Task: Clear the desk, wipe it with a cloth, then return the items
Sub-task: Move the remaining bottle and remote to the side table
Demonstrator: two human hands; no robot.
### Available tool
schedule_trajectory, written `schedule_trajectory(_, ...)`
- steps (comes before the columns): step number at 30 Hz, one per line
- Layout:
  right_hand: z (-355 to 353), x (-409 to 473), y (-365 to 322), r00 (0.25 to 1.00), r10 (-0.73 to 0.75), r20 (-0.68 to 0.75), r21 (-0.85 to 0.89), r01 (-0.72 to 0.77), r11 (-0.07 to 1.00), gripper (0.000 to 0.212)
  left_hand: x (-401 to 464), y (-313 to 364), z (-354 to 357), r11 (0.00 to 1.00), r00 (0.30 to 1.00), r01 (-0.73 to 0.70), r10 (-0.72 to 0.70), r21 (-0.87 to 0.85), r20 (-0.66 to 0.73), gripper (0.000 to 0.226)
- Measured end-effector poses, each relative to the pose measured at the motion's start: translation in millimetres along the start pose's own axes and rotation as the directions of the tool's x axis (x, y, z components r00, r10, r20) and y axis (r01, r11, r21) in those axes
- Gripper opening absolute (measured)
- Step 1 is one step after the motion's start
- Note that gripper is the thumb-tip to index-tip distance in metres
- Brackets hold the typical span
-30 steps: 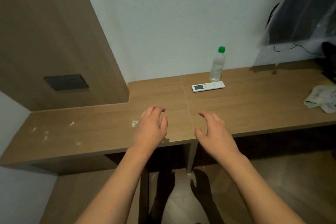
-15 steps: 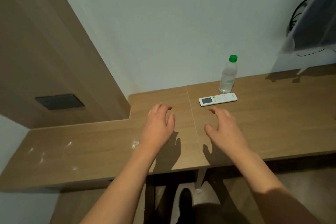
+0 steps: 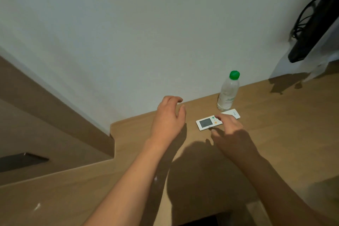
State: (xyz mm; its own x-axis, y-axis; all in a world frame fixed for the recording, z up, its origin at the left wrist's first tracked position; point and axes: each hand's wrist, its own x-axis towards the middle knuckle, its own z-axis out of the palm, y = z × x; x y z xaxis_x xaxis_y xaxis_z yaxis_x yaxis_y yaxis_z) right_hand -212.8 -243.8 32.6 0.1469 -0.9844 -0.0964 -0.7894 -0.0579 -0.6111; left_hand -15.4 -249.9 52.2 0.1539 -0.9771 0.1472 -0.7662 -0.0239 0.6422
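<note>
Both hands have advanced; right hand (image 3: 232, 134), fingers (image 3: 219, 117) spread, touches the remote control (image 3: 207, 123), left hand (image 3: 168, 119) empty: clearing begins, pinch next.

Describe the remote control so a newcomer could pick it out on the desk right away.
Start at the wooden desk where it meets the white wall, and find the clear bottle with a green cap standing there. Just in front of it lies the remote control, under the right hand fingertips. It is flat, white, with a grey screen and coloured buttons.
</note>
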Motion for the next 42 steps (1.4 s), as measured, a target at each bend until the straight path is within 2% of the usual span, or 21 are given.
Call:
schedule_trajectory(3, -1.9, 13.5, 18.7, 0.998, 0.014, 0.062, -0.097, -0.008, 0.995, 0.049, 22.3, 17.2, 7.5, 1.0, 1.0, -0.018, 0.018, -0.026, 0.019, 0.029)
schedule_trajectory(7, -4.7, 33.2, 48.0, 0.98, 0.148, 0.131, -0.184, -0.123, 0.975, 0.055, 60.5, 47.8, 31.1, 0.997, 0.991, -0.059, 0.064, -0.042, 0.117, 0.034)
schedule_trajectory(12, 10.1, 55.5, 82.2, 0.965, 0.198, 0.171, -0.121, -0.179, 0.976, 0.057, 117.7, 74.6, 97.6, 0.998, 0.97, -0.008, 0.022, -0.059, 0.24, 0.052)
schedule_trajectory(15, 20.2, 61.3, 98.8, 0.96, 0.199, 0.195, -0.119, -0.178, 0.977, 0.056, 135.1, 82.4, 134.7, 0.989, 0.964, 0.025, 0.014, -0.144, 0.266, 0.062)
schedule_trajectory(18, 25.7, 63.7, 110.7, 0.939, 0.238, 0.247, -0.12, -0.214, 0.969, 0.057, 148.5, 80.7, 158.9, 0.974, 0.964, 0.051, 0.01, -0.222, 0.265, 0.052)
schedule_trajectory(21, 27.5, 71.6, 120.4, 0.938, 0.234, 0.257, -0.134, -0.205, 0.97, 0.055, 155.7, 74.7, 168.0, 0.97, 0.976, 0.048, 0.006, -0.239, 0.22, 0.026)
schedule_trajectory(23, 30.0, 81.5, 125.2, 0.945, 0.203, 0.255, -0.15, -0.169, 0.974, 0.056, 155.0, 70.1, 164.3, 0.973, 0.984, 0.055, -0.014, -0.224, 0.179, 0.018)
schedule_trajectory(27, 44.1, 113.2, 129.1, 0.972, 0.064, 0.228, -0.202, -0.017, 0.979, 0.059, 134.0, 58.3, 136.9, 0.975, 0.993, 0.111, -0.102, -0.194, 0.058, 0.027)
schedule_trajectory(30, 61.7, 141.3, 124.2, 0.969, -0.046, 0.243, -0.257, 0.11, 0.96, 0.065, 113.3, 47.6, 107.2, 0.984, 0.994, 0.021, -0.039, -0.178, -0.098, 0.038)
schedule_trajectory(33, 82.3, 161.6, 127.0, 0.932, -0.142, 0.333, -0.389, 0.273, 0.88, 0.068, 102.7, 37.1, 78.1, 0.989, 0.987, 0.004, -0.028, -0.148, -0.155, 0.039)
schedule_trajectory(37, 91.2, 171.7, 130.2, 0.877, -0.19, 0.442, -0.533, 0.427, 0.73, 0.054, 90.0, 18.2, 53.0, 0.988, 0.977, 0.097, -0.118, -0.121, -0.178, 0.035)
schedule_trajectory(39, 86.6, 172.0, 127.8, 0.871, -0.192, 0.451, -0.527, 0.434, 0.731, 0.041, 79.4, 12.9, 48.0, 0.986, 0.974, 0.121, -0.14, -0.115, -0.179, 0.036)
schedule_trajectory(42, 71.9, 165.9, 123.1, 0.921, -0.106, 0.374, -0.424, 0.271, 0.864, 0.039, 63.8, 13.2, 43.9, 0.984, 0.973, 0.143, -0.16, -0.108, -0.165, 0.036)
